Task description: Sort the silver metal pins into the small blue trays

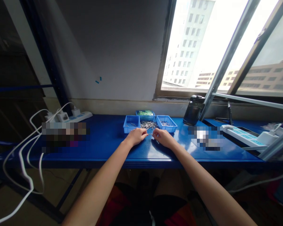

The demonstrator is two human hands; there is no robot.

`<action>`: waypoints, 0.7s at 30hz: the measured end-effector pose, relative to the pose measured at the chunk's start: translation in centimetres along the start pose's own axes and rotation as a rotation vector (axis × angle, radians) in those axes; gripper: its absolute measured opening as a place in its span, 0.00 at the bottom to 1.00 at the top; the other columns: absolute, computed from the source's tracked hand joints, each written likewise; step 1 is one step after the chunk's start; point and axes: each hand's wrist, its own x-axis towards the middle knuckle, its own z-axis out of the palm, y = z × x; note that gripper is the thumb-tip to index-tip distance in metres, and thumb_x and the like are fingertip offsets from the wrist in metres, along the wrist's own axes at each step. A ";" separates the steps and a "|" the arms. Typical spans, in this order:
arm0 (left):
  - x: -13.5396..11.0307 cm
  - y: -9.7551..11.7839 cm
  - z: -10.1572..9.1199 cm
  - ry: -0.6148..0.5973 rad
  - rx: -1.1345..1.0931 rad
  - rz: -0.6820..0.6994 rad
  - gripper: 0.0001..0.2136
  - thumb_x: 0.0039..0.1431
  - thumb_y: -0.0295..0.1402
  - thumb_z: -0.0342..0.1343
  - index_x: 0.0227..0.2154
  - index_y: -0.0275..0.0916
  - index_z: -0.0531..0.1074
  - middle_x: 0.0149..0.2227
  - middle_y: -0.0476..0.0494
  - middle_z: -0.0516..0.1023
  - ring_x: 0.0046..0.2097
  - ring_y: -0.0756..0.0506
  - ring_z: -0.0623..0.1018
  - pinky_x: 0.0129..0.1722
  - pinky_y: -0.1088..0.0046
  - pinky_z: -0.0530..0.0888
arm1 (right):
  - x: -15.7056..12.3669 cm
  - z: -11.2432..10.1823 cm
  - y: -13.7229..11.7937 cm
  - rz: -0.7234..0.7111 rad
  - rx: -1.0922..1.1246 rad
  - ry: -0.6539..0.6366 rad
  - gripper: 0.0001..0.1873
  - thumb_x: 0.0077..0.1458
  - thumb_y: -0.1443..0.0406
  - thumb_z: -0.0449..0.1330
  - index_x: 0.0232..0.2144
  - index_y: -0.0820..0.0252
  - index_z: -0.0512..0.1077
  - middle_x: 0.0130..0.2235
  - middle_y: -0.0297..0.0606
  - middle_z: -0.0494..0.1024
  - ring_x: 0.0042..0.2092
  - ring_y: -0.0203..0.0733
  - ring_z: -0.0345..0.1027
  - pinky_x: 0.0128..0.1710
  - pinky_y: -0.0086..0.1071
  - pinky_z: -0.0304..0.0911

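My left hand and my right hand rest on the blue table, fingertips pinched toward each other. Between them they hold a thin metal pin, too small to make out well. Just beyond the hands lies a pile of small metal pins between two blue trays. The left blue tray and the right blue tray each hold a few metal parts. A third blue tray behind them holds green pieces.
A white power strip with plugs and white cables sits at the left. A black container stands at the right by the window. Another white power strip lies far right beside a slanted metal frame.
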 end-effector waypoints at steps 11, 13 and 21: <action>-0.1 0.2 0.0 -0.007 0.016 -0.047 0.16 0.59 0.41 0.39 0.31 0.39 0.70 0.33 0.43 0.75 0.35 0.45 0.73 0.32 0.75 0.66 | 0.0 0.0 -0.1 0.004 0.017 0.019 0.10 0.54 0.61 0.49 0.35 0.58 0.67 0.28 0.35 0.73 0.27 0.33 0.63 0.28 0.25 0.55; -0.1 0.2 0.0 -0.017 0.019 -0.066 0.16 0.59 0.41 0.39 0.31 0.39 0.70 0.34 0.42 0.75 0.36 0.46 0.73 0.32 0.75 0.66 | 0.1 0.0 0.0 0.007 0.036 0.023 0.11 0.54 0.60 0.49 0.37 0.58 0.66 0.27 0.34 0.73 0.26 0.33 0.63 0.28 0.25 0.56; -0.1 0.2 -0.1 -0.019 0.021 -0.063 0.17 0.60 0.40 0.38 0.32 0.39 0.70 0.34 0.43 0.75 0.36 0.46 0.73 0.32 0.75 0.66 | 0.0 0.0 0.3 -0.045 0.025 0.032 0.13 0.57 0.59 0.46 0.33 0.58 0.67 0.26 0.35 0.72 0.27 0.35 0.64 0.29 0.26 0.56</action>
